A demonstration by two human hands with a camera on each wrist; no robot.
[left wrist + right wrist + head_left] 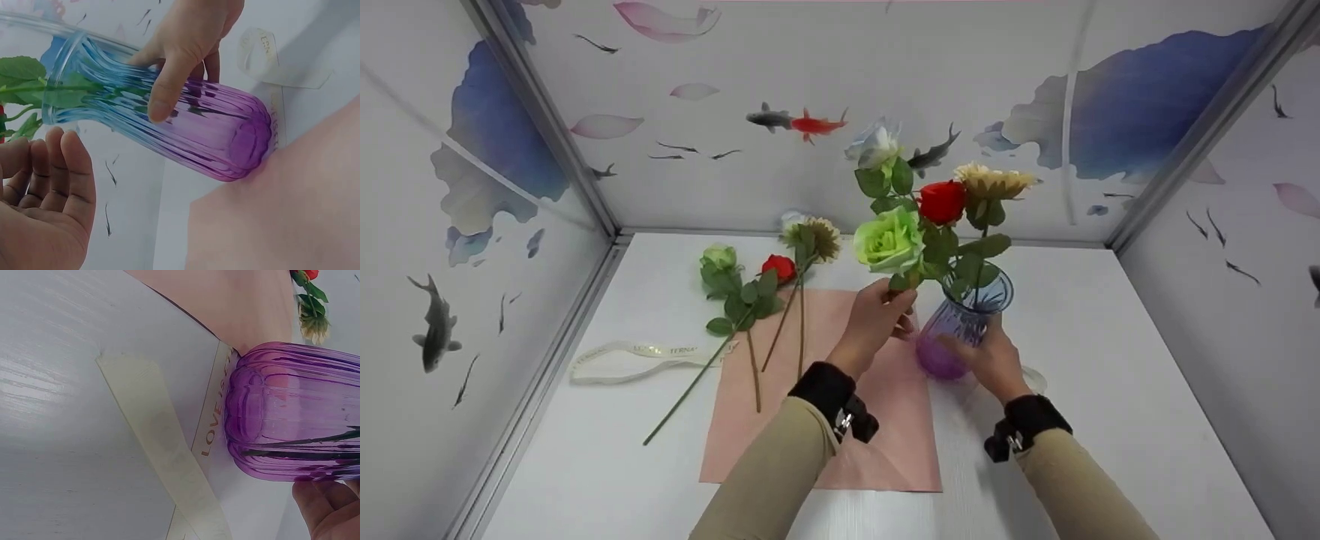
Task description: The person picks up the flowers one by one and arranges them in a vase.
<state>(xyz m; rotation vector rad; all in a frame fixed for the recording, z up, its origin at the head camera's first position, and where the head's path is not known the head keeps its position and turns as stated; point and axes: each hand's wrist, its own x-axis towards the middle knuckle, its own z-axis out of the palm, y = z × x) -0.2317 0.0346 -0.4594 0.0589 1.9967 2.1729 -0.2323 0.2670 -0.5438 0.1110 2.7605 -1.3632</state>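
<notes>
While the right hand (996, 358) wraps its fingers round the blue-and-purple vase (950, 334) right of the frame's centre, the left hand (876, 321) curves its fingers just below the green rose (889, 241); whether they pinch its stem cannot be told. Loose flowers (766, 301) lie left of centre.

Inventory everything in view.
vase: one, blue-purple, paper's right edge
roses: three; green, red, whitish; by vase
loose roses: two; green, red; behind paper
daisy-like flowers: two, yellow, above vase, behind paper
pale bloom: one, whitish, behind paper
paper: one, pink, on table
ribbon: count unclear, cream, beside paper
table: one, white, beneath
panels: three, white, around table
metal frame: one, grey, panel edges
straps: two, black, wrists
sleeves: two, beige, forearms
left hand: one, by vase
right hand: one, gripping vase
</notes>
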